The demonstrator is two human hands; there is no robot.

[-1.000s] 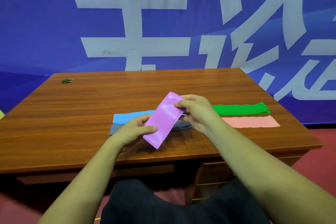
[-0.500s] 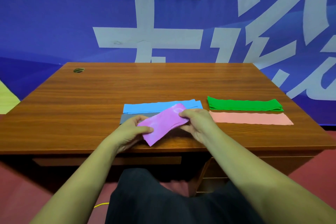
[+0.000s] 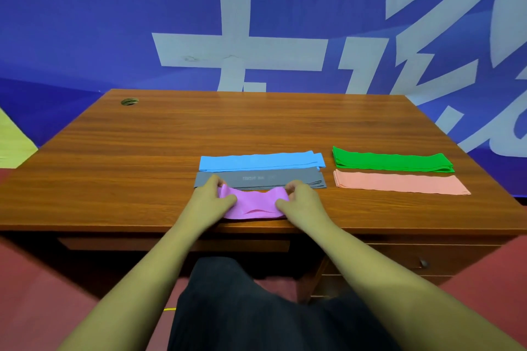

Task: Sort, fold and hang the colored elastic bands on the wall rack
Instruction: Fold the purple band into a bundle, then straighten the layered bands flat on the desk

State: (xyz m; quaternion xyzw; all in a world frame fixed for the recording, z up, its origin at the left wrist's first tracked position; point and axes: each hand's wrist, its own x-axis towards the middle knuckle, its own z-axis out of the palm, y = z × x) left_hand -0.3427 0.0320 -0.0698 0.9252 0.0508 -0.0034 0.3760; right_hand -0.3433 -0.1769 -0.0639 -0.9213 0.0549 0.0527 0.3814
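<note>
A folded purple elastic band (image 3: pixel 252 204) lies flat near the front edge of the wooden desk (image 3: pixel 142 157), sagging slightly in its middle. My left hand (image 3: pixel 209 201) pinches its left end and my right hand (image 3: pixel 302 202) pinches its right end. Just behind it lie a folded grey band (image 3: pixel 265 178) and a folded light blue band (image 3: pixel 261 161). To the right lie a folded green band (image 3: pixel 392 162) and a folded pink band (image 3: pixel 399 182). No wall rack is in view.
A blue banner with large white characters (image 3: pixel 242 51) hangs behind the desk. A round cable hole (image 3: pixel 129 101) sits at the desk's far left corner. Drawers with a knob (image 3: pixel 423 263) are under the right side. My dark-clad lap is below.
The purple band, held tilted up in the air a second ago, has come down flat onto the desk in front of the grey band, with my hands spread to its two ends.
</note>
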